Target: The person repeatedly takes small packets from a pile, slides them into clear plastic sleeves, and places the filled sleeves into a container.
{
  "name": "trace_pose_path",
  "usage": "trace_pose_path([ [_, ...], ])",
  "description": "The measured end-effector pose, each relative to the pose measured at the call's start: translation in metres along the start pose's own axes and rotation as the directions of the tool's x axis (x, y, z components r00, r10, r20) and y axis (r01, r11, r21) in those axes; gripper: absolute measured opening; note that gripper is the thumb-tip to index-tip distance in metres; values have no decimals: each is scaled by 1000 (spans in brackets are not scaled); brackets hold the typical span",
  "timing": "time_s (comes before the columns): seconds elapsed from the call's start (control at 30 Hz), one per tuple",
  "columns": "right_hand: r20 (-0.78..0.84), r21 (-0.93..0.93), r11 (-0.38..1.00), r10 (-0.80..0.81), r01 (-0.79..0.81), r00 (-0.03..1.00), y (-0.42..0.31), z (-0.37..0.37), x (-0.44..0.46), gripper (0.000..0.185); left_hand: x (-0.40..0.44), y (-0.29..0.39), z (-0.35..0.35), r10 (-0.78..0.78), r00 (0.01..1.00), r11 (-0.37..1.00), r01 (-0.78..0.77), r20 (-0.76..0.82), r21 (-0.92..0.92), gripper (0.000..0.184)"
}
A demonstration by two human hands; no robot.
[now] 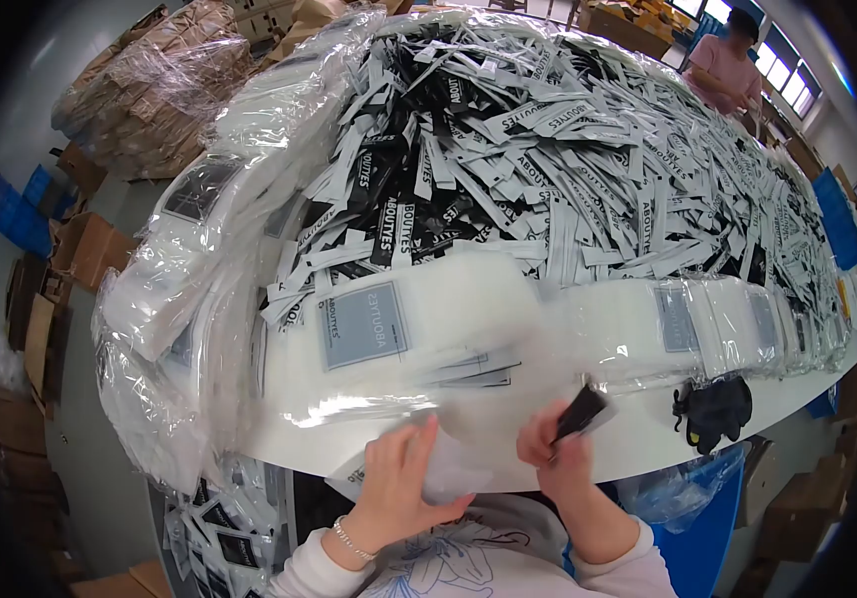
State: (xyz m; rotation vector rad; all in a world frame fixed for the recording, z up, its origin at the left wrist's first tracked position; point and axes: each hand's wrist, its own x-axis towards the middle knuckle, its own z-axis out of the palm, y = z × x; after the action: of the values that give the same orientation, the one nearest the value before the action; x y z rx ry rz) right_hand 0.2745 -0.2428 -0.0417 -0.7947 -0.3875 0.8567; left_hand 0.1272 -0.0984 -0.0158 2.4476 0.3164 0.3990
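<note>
My left hand point(396, 483), with a beaded bracelet at the wrist, has its thumb and fingers around a frosted plastic bag point(456, 470) at the table's near edge. To its right, my right hand point(558, 453) pinches a dark flat packet point(580, 412), slightly blurred and tilted upward. Just beyond both hands lies a stack of frosted bags point(468, 299) with a grey printed label point(364, 325). A big heap of black and white printed packets point(588, 169), marked ABOUTYES, covers the table behind that stack.
More bags point(687, 329) line the right front, and wrapped bags point(219, 219) the left side. Black gloves point(715, 411) lie at the right edge. Filled packs point(219, 533) sit below left; a blue bin point(712, 518) stands below right. Another person point(725, 68) is at the far right.
</note>
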Motion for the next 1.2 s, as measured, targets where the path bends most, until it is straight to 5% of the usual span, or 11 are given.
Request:
trace_pose_path([
  [0.1,133,181,968,-201,176,970,-16,42,25,26,-1,3,23,18,997,986,-30,-79,-163,115],
  [0.17,61,-115,979,-163,170,985,-3,52,16,17,-2,7,28,86,979,981,-116,-187,-158,121],
  [0.27,294,-425,898,17,115,956,-14,57,12,15,2,0,25,81,979,984,-108,-188,-140,113],
  [0.33,490,-681,672,125,289,863,-20,51,20,33,2,-6,21,108,988,990,-116,-111,-75,107],
  [0.43,424,-821,446,55,358,904,-26,54,18,46,-3,-7,27,89,970,975,-131,-227,-178,107],
  [0.53,100,-646,718,-257,259,961,-24,55,9,45,-1,-8,22,57,983,978,-91,-176,-188,105],
  [0.67,397,-902,200,36,382,917,-34,48,2,27,1,-10,18,134,983,982,-149,-127,-118,107],
  [0.73,504,-858,210,163,469,848,-19,36,2,22,2,-6,14,236,971,972,-236,-39,22,107],
  [0.83,557,-830,192,221,524,801,-21,28,6,16,6,4,0,160,986,976,-165,-42,-140,99],
  [0.93,518,-853,144,118,501,847,-29,31,8,18,6,-5,-16,-229,959,766,283,166,-577,80],
  [1.2,603,-797,204,206,569,771,-29,33,21,20,11,-11,-21,-98,986,920,142,138,-365,59],
])
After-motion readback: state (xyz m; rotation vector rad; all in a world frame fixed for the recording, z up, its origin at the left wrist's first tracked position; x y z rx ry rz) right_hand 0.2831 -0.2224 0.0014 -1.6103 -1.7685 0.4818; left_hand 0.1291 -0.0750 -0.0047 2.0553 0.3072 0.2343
